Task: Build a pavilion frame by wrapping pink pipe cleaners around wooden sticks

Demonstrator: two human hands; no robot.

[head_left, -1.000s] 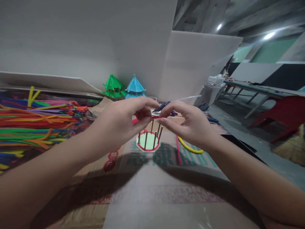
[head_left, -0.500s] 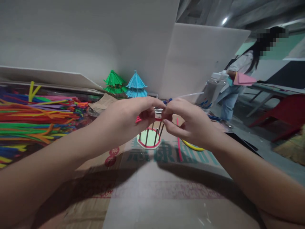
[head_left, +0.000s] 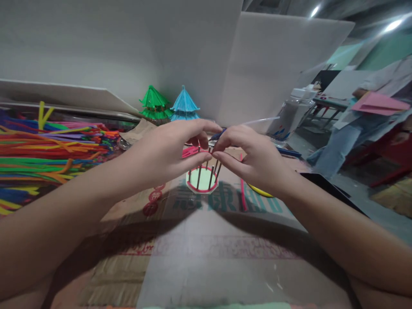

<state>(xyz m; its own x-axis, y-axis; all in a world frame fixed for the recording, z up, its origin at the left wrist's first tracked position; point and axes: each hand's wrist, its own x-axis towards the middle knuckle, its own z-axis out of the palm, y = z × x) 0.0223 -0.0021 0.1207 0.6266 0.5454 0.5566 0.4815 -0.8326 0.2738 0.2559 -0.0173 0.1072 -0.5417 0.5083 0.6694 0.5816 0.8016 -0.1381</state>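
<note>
A small model stands below my hands: an octagonal base (head_left: pixel 202 179) with a pale green top and a pink-red rim, carrying several thin dark posts (head_left: pixel 199 171). My left hand (head_left: pixel 175 146) arches over its left side, fingers bent and thumb stretched toward the post tops, a gap between them. From the right, my right hand (head_left: pixel 254 159) brings thumb and index fingertips together at the tops of the right-hand posts. What lies in that pinch is too small to make out. Behind the left fingers lie pink strips (head_left: pixel 189 151). A dark blue pen-like object (head_left: pixel 217 134) shows between the hands.
Colourful pipe cleaners (head_left: pixel 48 150) fill the left. Green (head_left: pixel 153 103) and blue (head_left: pixel 184 104) tiered roofs stand behind. A pink stick (head_left: pixel 243 184) and yellow loop (head_left: pixel 260 191) lie right, before a clear bottle (head_left: pixel 291 113). A person (head_left: pixel 363 116) holding pink paper stands beyond.
My left thumb has stretched out and my left fingers have opened from their tighter curl. The view has shifted slightly, and the person at right appears closer, farther right.
</note>
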